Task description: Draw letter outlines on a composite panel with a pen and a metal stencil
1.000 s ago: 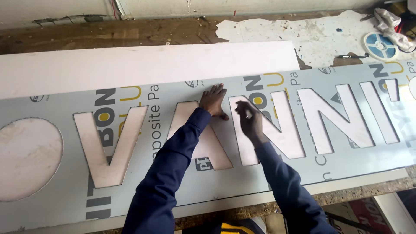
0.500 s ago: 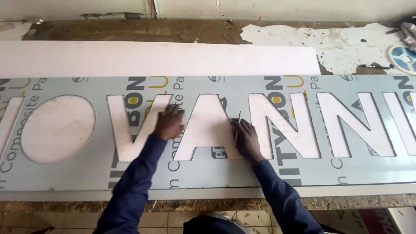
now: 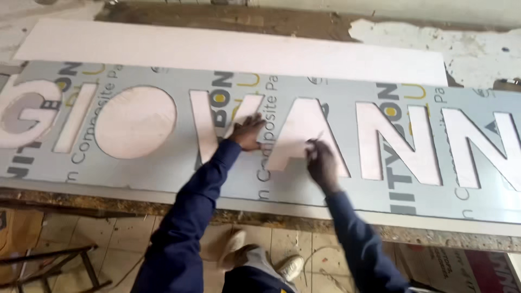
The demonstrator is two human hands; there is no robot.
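A long grey composite panel (image 3: pixel 304 184) with letter-shaped cut-outs lies flat on the rough surface (image 3: pixel 163 203), a white strip (image 3: pixel 228 51) just beyond it. The left hand (image 3: pixel 248 132) presses on the panel, fingers spread wide. The right hand (image 3: pixel 321 163) pinches a thin blade-like tool (image 3: pixel 316 138), blurred, at a cut-out's edge

Both hands (image 3: pixel 282 144) on grey cut-letter panel (image 3: pixel 347 190)

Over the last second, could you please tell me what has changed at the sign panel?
The view slid left along the grey composite panel, bringing more cut-out letters into sight. The left hand stayed pressed flat; the right hand stayed at the A-shaped cut-out, keeping its thin tool.
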